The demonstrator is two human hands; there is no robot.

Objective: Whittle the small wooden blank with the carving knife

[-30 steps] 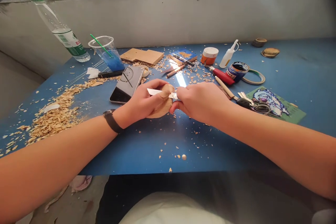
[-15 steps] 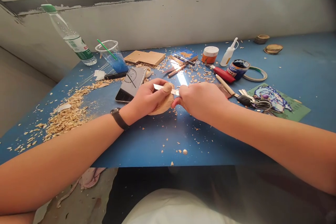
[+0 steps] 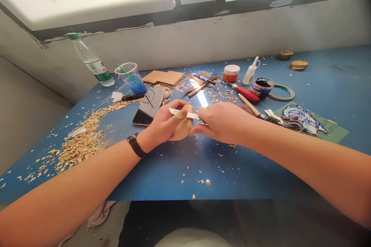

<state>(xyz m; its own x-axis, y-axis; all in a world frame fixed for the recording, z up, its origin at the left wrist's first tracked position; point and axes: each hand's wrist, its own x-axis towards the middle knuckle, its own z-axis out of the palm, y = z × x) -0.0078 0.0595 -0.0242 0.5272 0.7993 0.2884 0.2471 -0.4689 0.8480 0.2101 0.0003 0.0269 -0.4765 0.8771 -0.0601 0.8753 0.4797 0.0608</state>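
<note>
My left hand (image 3: 171, 120), with a dark watch at the wrist, is closed around a rounded pale wood piece (image 3: 183, 128) held above the blue table. My right hand (image 3: 222, 122) grips a carving knife whose flat, light blade (image 3: 189, 115) points left across the top of the wood. The blade lies by my left thumb; whether the thumb presses on it I cannot tell. My right thumb reaches toward the near side of the wood. The knife's handle is hidden inside my right fist. A phone (image 3: 149, 106) lies just left of my left hand.
Wood shavings (image 3: 84, 142) are heaped at the left. Behind stand a water bottle (image 3: 94, 65), a plastic cup of blue liquid (image 3: 133, 81), an orange jar (image 3: 231, 73), a glue bottle (image 3: 250, 73) and a dark open pot (image 3: 261, 88). Keys (image 3: 290, 123) rest on a green picture (image 3: 333, 131) at the right.
The camera has tilted up, so everything sits lower in view. My right thumb is stretched out further toward the wood. Both hands keep their hold, and the blade still crosses the wood.
</note>
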